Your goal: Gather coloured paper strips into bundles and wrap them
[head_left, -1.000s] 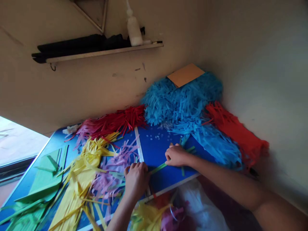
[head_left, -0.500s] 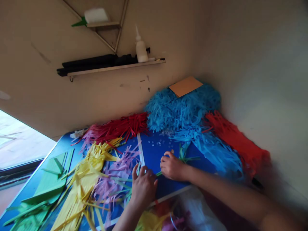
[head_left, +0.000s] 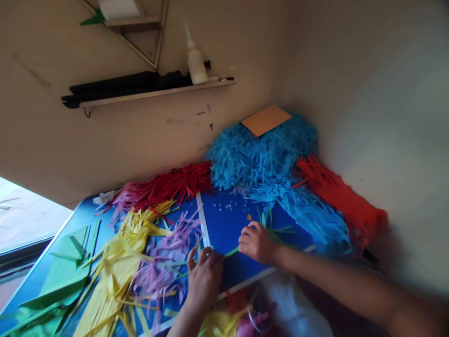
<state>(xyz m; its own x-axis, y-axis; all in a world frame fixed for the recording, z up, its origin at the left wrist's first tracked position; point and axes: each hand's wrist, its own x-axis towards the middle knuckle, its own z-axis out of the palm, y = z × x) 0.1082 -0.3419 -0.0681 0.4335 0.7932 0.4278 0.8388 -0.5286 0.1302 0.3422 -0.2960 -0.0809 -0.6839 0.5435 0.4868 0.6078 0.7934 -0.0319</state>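
Note:
A thin green paper strip (head_left: 231,252) stretches over the blue table between my two hands. My left hand (head_left: 206,276) has its fingers curled down on the strip's left end, beside a pile of lilac paper strips (head_left: 168,252). My right hand (head_left: 257,243) is closed around the strip's other end, and its fingertips are partly hidden. Loose green ends (head_left: 268,217) fan out behind my right hand. Small clear bits (head_left: 228,206) lie scattered on the table beyond the hands.
Blue fringed paper (head_left: 259,159) is heaped in the corner under an orange card (head_left: 266,120). Red fringe (head_left: 343,196) lies right, yellow strips (head_left: 129,238) and green paper (head_left: 66,262) left. A wall shelf (head_left: 157,93) holds a glue bottle (head_left: 197,65). A plastic bag (head_left: 291,304) sits below the table edge.
My hands have moved slightly apart, my left to the left and my right to the right, baring more of the green strip between them. The view has shifted a little.

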